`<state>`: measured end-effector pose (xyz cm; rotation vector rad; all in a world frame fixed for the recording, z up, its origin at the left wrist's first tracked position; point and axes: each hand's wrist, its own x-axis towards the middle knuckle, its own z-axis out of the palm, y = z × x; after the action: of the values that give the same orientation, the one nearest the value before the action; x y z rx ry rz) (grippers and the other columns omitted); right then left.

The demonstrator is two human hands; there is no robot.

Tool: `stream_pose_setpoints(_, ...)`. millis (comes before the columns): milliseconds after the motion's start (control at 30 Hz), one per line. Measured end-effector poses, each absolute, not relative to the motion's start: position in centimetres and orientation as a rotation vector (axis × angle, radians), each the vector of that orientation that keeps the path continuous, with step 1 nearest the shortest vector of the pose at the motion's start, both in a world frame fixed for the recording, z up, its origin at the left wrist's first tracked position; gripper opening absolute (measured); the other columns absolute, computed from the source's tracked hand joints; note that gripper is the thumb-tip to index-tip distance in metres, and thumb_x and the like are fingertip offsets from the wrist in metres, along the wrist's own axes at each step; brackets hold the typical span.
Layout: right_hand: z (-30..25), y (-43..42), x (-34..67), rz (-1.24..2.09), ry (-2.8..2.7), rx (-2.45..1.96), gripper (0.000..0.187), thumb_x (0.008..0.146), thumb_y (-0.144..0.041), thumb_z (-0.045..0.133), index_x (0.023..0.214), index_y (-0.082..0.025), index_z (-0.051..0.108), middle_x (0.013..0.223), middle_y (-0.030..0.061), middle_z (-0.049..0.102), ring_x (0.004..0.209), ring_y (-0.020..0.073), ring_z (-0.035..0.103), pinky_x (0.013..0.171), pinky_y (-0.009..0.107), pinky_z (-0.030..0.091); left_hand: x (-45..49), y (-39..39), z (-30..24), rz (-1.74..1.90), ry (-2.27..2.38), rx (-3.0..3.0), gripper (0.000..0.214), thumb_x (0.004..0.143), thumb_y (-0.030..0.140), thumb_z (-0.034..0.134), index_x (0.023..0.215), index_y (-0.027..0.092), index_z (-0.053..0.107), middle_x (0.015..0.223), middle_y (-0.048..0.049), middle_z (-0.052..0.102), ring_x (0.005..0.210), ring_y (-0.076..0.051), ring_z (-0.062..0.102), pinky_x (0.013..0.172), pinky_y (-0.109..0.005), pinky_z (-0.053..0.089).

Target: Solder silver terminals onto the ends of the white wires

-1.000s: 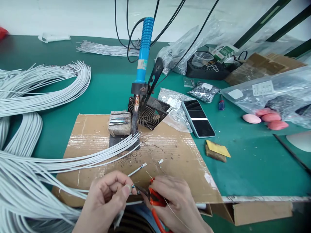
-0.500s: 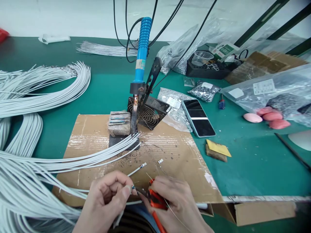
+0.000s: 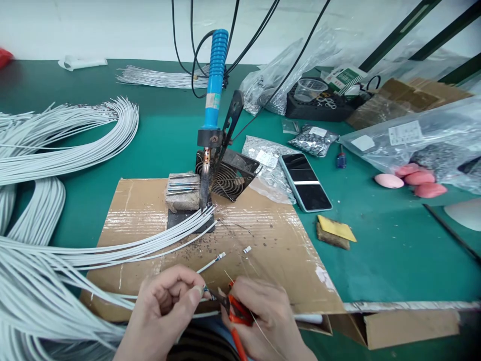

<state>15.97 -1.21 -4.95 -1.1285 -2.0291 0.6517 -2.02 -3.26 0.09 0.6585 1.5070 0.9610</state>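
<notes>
Slightly leftward since the earlier frame, the right hand (image 3: 263, 306) has drifted toward ten o'clock, bringing its red-handled cutters (image 3: 239, 318) along, while the left hand (image 3: 165, 311) has hardly shifted. Thumb and forefinger of the left hand are pressed together, pinching a cable end (image 3: 205, 289) at about two o'clock from the palm; a bit of teal shows just past the fingertips. Right fingers are curled closed around the cutters' handles, whose dark blades point to ten o'clock and meet the cable end; how far apart the blades stand, I cannot tell. One thin wire (image 3: 259, 326) runs across the right hand, though whether it is gripped is unclear. Both hands are over the near edge of a cardboard sheet (image 3: 293, 271). At one o'clock from the left hand lie a cable with a white plug (image 3: 221, 255) and, farther off, the blue-handled soldering iron (image 3: 216, 75) in its stand. White cables (image 3: 45, 281) sweep in from nine o'clock. From the right hand, a loose white connector (image 3: 247, 249) lies at eleven and a phone (image 3: 306, 183) at one.
</notes>
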Motion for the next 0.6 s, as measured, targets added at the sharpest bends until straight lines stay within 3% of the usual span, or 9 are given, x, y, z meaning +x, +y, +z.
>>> stream_pose_setpoints(100,-6.0,-2.2,14.8,0.661,-1.876,-1.164,0.031,0.077,-0.009,0.057,0.058,-0.023,0.036,0.053,-0.0069,0.038,0.046,0.0084,0.033,0.045,0.025,0.023,-1.6,-3.3,-0.1,1.009,1.537,0.659,0.027,0.070,0.046,0.087,0.067,0.020,0.080,0.058,-0.0001,0.058,0.059,-0.014,0.045,0.056,-0.023,0.038)
stream_pose_setpoints(267,-6.7,-2.9,12.6,0.747,-1.573,-1.244,0.034,0.078,-0.012,0.065,0.054,-0.021,0.043,0.051,-0.0069,0.039,0.044,0.0079,0.035,0.043,0.025,0.022,-1.6,-3.3,-0.2,1.049,1.538,0.704,0.027,0.072,0.047,0.087,0.068,0.020,0.081,0.057,0.0002,0.057,0.056,-0.012,0.041,0.054,-0.022,0.036)
stream_pose_setpoints(433,-5.9,0.7,18.4,0.688,-1.088,-1.342,0.057,0.100,-0.029,0.054,0.046,-0.024,0.037,0.038,-0.0072,0.037,0.034,0.0085,0.036,0.037,0.026,0.031,-2.2,-3.3,-0.3,1.047,1.492,0.531,0.035,0.067,0.050,0.091,0.068,0.018,0.078,0.056,0.0027,0.055,0.054,-0.009,0.032,0.050,-0.019,0.028)
stream_pose_setpoints(533,-4.6,3.1,25.6,0.644,-0.913,-1.416,0.047,0.087,-0.022,0.078,0.047,-0.022,0.053,0.044,-0.0057,0.050,0.040,0.0059,0.046,0.041,0.026,0.034,-2.1,-3.0,-0.3,1.079,1.469,0.463,0.033,0.064,0.047,0.093,0.066,0.018,0.077,0.060,0.0008,0.064,0.055,-0.009,0.040,0.055,-0.020,0.034)
stream_pose_setpoints(600,-3.6,4.4,30.1,0.706,-0.899,-1.484,0.024,0.078,-0.005,0.083,0.060,-0.018,0.074,0.051,-0.0023,0.062,0.042,0.0042,0.052,0.041,0.030,0.031,-2.0,-2.6,-0.2,1.081,1.462,0.476,0.032,0.064,0.045,0.092,0.066,0.017,0.077,0.059,0.0010,0.063,0.054,-0.009,0.040,0.054,-0.020,0.033)
